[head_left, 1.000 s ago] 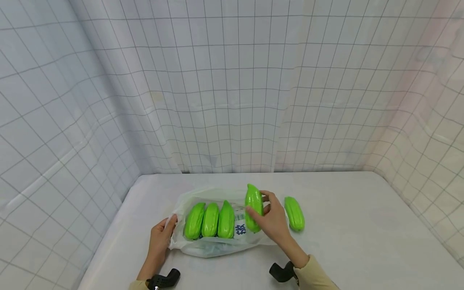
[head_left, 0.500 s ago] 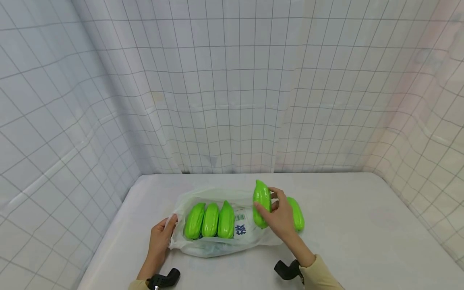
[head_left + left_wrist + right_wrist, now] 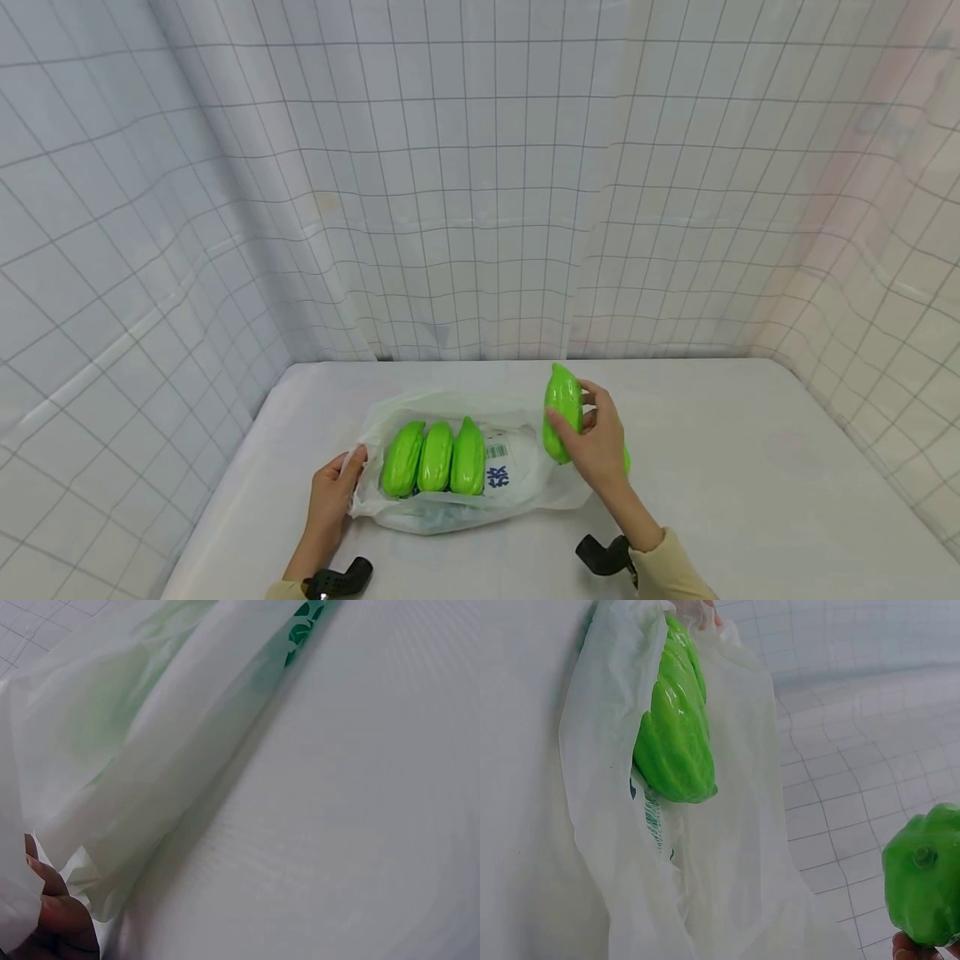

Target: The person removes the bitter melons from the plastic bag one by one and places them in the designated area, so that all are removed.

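A white plastic bag (image 3: 435,515) lies on its side, its mouth spread, holding three glossy green ridged gourds (image 3: 435,457) side by side. My left hand (image 3: 330,493) pinches the bag's left edge between thumb and fingers; in the left wrist view those fingers (image 3: 64,915) are partly covered by plastic. My right hand (image 3: 598,442) grips another green gourd (image 3: 561,408), pointed end up, over the bag's right end. Its stem end shows in the right wrist view, fingertips beneath. A further gourd (image 3: 627,460) lies on the table, mostly hidden behind my right hand.
A white-covered table (image 3: 735,475) lies under everything. White grid-patterned curtains (image 3: 480,208) close off the back and both sides. Each wrist carries a black camera mount (image 3: 341,577). Inside the bag shows a printed label with a barcode (image 3: 497,452).
My right hand has carried the held gourd rightward and slightly up, past the bag's right end, covering most of the gourd on the table. My left hand keeps its hold on the bag.
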Available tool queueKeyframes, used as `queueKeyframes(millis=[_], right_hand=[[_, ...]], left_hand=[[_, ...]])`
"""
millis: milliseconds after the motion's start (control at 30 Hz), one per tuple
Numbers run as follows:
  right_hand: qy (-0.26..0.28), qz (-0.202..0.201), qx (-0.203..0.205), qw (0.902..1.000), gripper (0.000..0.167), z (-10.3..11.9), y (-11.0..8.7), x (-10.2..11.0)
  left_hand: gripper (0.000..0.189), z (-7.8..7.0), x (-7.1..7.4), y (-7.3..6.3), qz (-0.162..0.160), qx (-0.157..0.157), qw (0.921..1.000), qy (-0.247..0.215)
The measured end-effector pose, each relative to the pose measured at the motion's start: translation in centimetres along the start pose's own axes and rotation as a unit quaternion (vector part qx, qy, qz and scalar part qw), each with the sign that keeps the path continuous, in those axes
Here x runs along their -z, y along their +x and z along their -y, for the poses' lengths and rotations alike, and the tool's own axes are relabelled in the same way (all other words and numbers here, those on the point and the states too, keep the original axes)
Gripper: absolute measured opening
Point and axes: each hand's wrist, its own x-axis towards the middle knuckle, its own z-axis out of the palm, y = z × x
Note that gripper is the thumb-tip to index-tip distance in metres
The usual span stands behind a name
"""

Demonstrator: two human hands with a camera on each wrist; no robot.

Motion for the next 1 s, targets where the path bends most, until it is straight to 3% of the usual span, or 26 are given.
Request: queueKeyframes(millis=[1000], right_hand=[[-0.041, -0.053, -0.081, 0.9945, 0.058, -3.1, 1.8, 4.0]], left_hand=[[0.043, 0.0, 0.0, 0.0, 0.002, 0.01, 0.9999, -0.005]])
